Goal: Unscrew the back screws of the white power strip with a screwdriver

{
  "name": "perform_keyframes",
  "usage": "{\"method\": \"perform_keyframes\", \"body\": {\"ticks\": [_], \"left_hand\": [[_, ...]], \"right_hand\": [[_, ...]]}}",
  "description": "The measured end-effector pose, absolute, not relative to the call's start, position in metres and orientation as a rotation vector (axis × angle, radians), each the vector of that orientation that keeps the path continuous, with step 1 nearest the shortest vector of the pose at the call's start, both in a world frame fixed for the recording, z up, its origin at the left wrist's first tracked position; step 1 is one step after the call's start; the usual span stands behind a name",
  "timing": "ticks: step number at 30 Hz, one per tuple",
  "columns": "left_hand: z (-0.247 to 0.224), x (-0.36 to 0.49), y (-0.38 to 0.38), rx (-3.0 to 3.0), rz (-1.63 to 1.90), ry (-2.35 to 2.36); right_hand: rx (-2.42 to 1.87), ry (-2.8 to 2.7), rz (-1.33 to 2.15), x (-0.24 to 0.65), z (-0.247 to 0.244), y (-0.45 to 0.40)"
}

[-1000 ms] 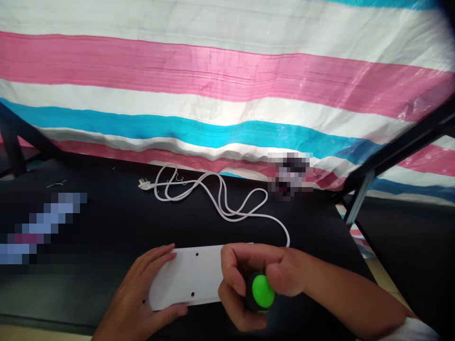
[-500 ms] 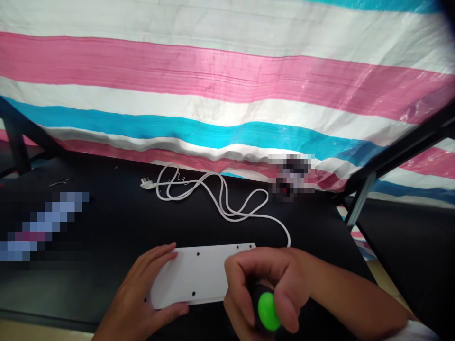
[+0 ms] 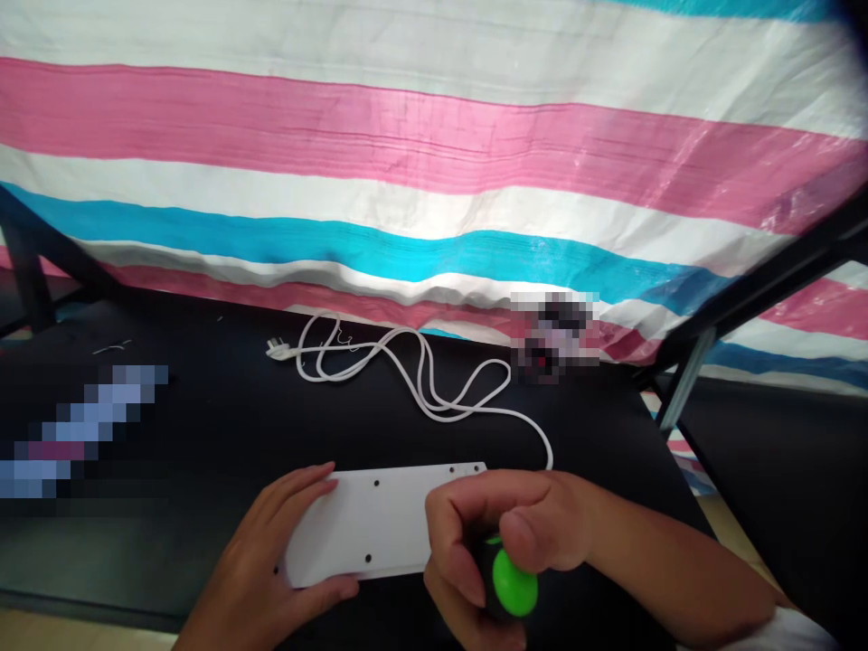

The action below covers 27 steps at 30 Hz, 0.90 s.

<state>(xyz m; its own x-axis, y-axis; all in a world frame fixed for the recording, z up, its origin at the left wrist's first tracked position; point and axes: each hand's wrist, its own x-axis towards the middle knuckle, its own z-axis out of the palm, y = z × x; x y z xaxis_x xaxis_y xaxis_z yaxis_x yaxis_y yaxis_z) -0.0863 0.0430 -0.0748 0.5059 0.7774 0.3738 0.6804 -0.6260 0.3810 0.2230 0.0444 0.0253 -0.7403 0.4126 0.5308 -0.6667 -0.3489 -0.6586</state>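
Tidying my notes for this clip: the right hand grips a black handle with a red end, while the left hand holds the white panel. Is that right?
Not quite: the head view shows the black handle has a bright green end, not red. The right hand grips it, while the left hand holds the white panel.

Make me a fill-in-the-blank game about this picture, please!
1. The left hand holds one end of a ____ power strip.
2. The rounded end of the tool handle in the right hand is bright ____.
3. The loose end of the white cord has a ____ with metal pins.
4. The sheet behind the black table has pink, blue and white ____.

Missing words: white; green; plug; stripes.
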Motion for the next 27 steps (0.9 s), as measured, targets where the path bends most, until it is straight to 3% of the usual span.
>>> {"method": "perform_keyframes", "body": {"ticks": [18,27], "left_hand": [[-0.073,-0.084,0.042,2.550,0.773,1.265],[-0.057,-0.091,0.036,2.383,0.902,1.339]], "right_hand": [[0.128,-1.275,2.208,0.229,0.021,0.041],[0.297,-1.239,2.127,0.226,0.027,0.046]]}}
